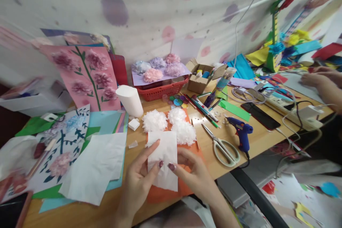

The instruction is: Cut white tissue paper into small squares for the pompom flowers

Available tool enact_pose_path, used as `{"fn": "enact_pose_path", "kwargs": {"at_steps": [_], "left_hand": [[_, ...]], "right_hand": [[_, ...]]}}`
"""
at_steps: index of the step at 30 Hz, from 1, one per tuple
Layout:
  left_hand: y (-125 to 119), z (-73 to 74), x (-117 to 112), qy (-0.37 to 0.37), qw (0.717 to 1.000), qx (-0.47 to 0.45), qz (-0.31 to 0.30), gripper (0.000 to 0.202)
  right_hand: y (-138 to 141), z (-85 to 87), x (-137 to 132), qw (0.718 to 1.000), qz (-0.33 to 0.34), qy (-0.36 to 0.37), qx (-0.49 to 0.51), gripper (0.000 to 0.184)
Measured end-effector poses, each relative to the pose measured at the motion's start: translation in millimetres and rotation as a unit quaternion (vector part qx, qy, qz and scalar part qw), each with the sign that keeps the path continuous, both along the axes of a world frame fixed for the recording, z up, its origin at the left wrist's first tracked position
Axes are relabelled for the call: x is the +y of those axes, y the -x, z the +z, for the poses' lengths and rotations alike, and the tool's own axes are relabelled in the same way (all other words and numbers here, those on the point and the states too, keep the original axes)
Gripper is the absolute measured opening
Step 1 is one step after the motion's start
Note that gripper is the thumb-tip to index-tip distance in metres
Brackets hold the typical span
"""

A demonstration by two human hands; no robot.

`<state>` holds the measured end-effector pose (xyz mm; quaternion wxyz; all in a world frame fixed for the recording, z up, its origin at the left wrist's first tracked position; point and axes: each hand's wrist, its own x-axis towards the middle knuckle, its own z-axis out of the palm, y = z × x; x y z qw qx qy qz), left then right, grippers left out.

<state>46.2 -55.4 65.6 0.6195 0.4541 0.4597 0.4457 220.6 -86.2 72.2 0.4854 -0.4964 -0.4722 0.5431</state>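
Both of my hands hold a white tissue sheet [162,156] upright over an orange paper [160,194] at the table's near edge. My left hand [139,180] pinches the sheet's left side, thumb in front and fingers behind. My right hand [193,172] grips its right side the same way. Just beyond the sheet, three white tissue pompoms [171,123] lie on the orange paper.
Scissors [223,146] and a blue glue gun [242,131] lie to the right. White tissue sheets [96,165] and flower pictures [88,74] lie left. A white roll [130,99], red basket [160,91], cardboard box [199,78] and pens stand behind. Another person's hands [320,76] work at far right.
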Motion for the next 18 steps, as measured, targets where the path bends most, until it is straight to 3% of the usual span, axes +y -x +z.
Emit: {"fn": "enact_pose_path", "kwargs": {"at_steps": [3, 6, 14, 18], "left_hand": [[0, 5.0, 2, 0.005, 0.999, -0.032, -0.024, 0.069], [1, 10.0, 4, 0.035, 0.997, -0.063, 0.011, 0.088], [-5, 8.6, 7, 0.045, 0.999, -0.016, -0.001, 0.064], [-9, 13.0, 7, 0.041, 0.999, -0.022, 0.000, 0.061]], "right_hand": [[15, -7.6, 6, 0.997, 0.031, 0.021, 0.075, 0.035], [13, -13.6, 6, 0.995, 0.037, 0.044, 0.084, 0.035], [13, -6.4, 1, 0.998, 0.044, -0.027, -0.025, 0.031], [13, -6.7, -1, 0.998, 0.038, -0.025, -0.037, 0.032]]}}
